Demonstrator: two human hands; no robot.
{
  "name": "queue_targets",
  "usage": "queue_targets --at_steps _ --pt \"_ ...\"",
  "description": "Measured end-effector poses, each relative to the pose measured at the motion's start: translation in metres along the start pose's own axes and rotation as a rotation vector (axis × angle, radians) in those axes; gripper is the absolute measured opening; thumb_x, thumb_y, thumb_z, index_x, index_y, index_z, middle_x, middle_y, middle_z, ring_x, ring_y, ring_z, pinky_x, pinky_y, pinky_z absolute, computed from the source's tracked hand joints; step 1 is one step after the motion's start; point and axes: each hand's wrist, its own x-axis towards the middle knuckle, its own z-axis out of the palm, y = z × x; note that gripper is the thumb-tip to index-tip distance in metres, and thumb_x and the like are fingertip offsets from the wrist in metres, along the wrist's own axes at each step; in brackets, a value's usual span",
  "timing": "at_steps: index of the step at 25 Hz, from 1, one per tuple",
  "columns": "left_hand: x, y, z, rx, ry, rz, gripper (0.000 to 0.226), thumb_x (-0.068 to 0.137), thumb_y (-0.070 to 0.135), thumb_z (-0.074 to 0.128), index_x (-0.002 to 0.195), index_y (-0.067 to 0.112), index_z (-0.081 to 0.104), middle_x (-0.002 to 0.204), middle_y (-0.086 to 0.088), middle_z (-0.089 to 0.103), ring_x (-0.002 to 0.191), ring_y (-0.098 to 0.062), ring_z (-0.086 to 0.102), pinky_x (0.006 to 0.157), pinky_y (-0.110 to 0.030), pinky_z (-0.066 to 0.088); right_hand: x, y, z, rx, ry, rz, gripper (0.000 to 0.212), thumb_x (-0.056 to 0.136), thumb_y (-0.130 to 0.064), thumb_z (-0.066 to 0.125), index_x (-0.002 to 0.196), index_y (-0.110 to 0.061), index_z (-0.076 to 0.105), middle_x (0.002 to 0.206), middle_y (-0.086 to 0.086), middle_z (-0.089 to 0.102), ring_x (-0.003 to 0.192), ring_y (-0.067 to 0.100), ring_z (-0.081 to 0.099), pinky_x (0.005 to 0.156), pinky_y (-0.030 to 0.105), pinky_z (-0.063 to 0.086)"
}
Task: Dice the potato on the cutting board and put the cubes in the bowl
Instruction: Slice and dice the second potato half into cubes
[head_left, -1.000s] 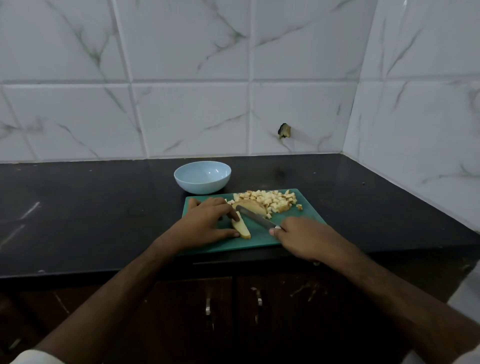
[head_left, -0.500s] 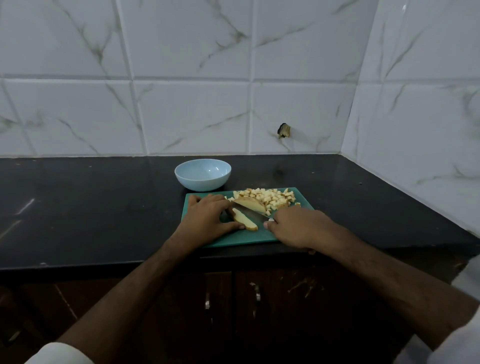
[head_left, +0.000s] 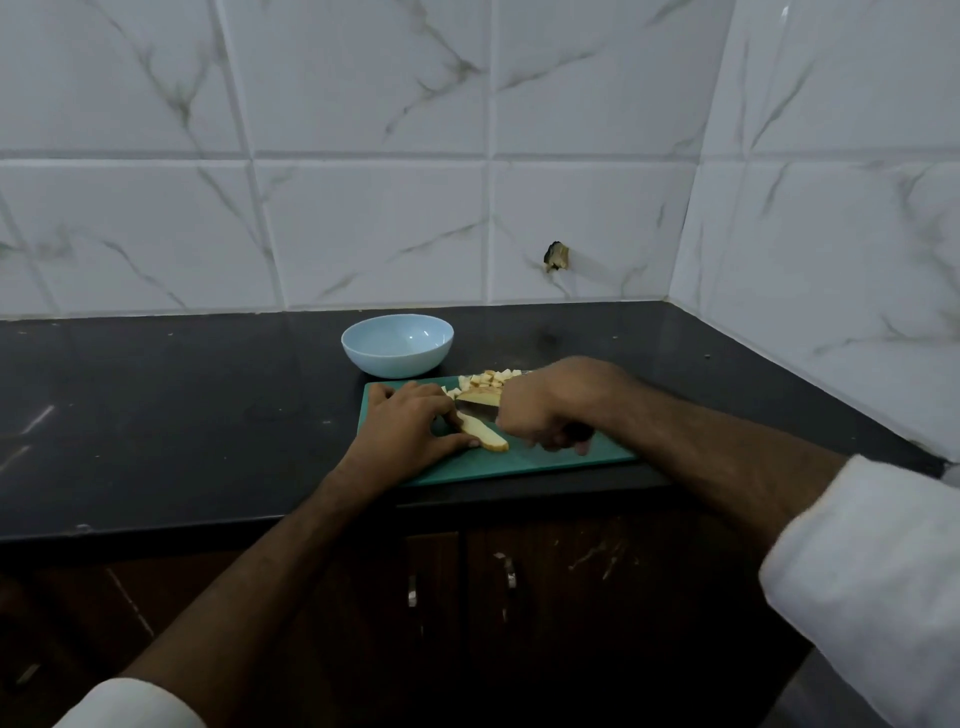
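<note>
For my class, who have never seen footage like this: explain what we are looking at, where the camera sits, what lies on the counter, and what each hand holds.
There is no machine here, only a person's two bare hands. The one camera is worn on the head, looking forward and down. On the black counter stands an empty pale blue bowl, and in front of it lies a green cutting board. On the board are a pile of potato cubes and two uncut potato slices. The left hand rests on the nearer slice, thumb against it. The right hand has its grip closed on a knife, whose blade shows between the two slices.
</note>
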Motion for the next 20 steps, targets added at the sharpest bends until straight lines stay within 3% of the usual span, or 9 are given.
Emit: queue_targets --at_steps 2,4,7,11,15,16,18,20 --pt "0.000 0.001 0.000 -0.006 0.005 -0.003 0.030 0.080 0.068 0.065 0.082 0.038 0.061 0.096 0.018 0.062 0.097 -0.007 0.052 0.087 -0.041 0.033 0.008 -0.001 -0.004 0.030 -0.048 0.003 0.023 0.102 -0.007 0.041 0.102 0.005 0.061 0.077 0.018 0.064 0.060 0.025 0.060 0.054 0.034 0.054" --pt "0.000 0.001 -0.002 -0.009 -0.006 -0.009 0.031 0.080 0.068 0.064 0.082 0.038 0.061 0.098 0.018 0.062 0.098 -0.008 0.051 0.088 -0.041 0.033 0.010 0.004 0.001 -0.012 -0.033 0.009 0.024 0.103 -0.008 0.043 0.104 0.008 0.062 0.085 0.021 0.070 0.066 0.030 0.070 0.058 0.036 0.059" --pt "-0.001 0.001 -0.002 0.007 -0.014 -0.012 0.034 0.080 0.069 0.061 0.085 0.036 0.063 0.101 0.018 0.062 0.101 -0.008 0.051 0.090 -0.042 0.033 -0.002 0.020 0.019 -0.090 -0.008 -0.009 0.020 0.103 -0.005 0.047 0.114 0.006 0.059 0.091 0.025 0.069 0.062 0.033 0.074 0.043 0.031 0.058" --pt "0.000 0.001 -0.001 0.031 -0.005 -0.006 0.037 0.080 0.071 0.059 0.086 0.035 0.063 0.101 0.019 0.062 0.101 -0.007 0.050 0.089 -0.040 0.031 -0.037 0.043 0.035 -0.053 -0.053 -0.057 0.030 0.107 -0.018 0.043 0.133 -0.007 0.054 0.092 0.016 0.060 0.062 0.025 0.068 0.041 0.026 0.052" --pt "0.000 0.001 -0.001 0.032 -0.020 0.008 0.039 0.080 0.073 0.055 0.088 0.035 0.062 0.102 0.019 0.063 0.102 -0.006 0.051 0.088 -0.038 0.030 -0.063 0.056 0.052 0.011 -0.014 -0.073 0.036 0.108 -0.013 0.036 0.139 -0.012 0.053 0.093 0.011 0.054 0.077 0.025 0.064 0.059 0.027 0.059" --pt "0.000 0.001 -0.001 0.029 -0.029 0.004 0.038 0.081 0.072 0.056 0.089 0.035 0.062 0.103 0.019 0.064 0.103 -0.006 0.051 0.088 -0.038 0.030 -0.067 0.056 0.057 -0.002 -0.007 -0.079 0.033 0.109 -0.016 0.035 0.134 -0.013 0.057 0.097 0.011 0.056 0.080 0.026 0.064 0.065 0.031 0.061" --pt "0.000 0.002 -0.002 0.026 -0.050 0.004 0.035 0.083 0.069 0.058 0.091 0.035 0.062 0.104 0.018 0.065 0.105 -0.006 0.051 0.091 -0.039 0.031 -0.073 0.055 0.065 0.000 0.057 -0.080 0.029 0.110 -0.030 0.037 0.105 -0.015 0.061 0.091 0.006 0.059 0.080 0.020 0.064 0.071 0.038 0.056" --pt "0.000 0.002 -0.001 0.020 -0.054 0.004 0.033 0.084 0.067 0.059 0.091 0.035 0.060 0.103 0.018 0.064 0.106 -0.007 0.051 0.092 -0.040 0.031 -0.077 0.048 0.073 -0.024 0.153 -0.046 0.030 0.109 -0.039 0.039 0.092 -0.020 0.054 0.081 -0.002 0.054 0.073 0.011 0.055 0.071 0.034 0.047"
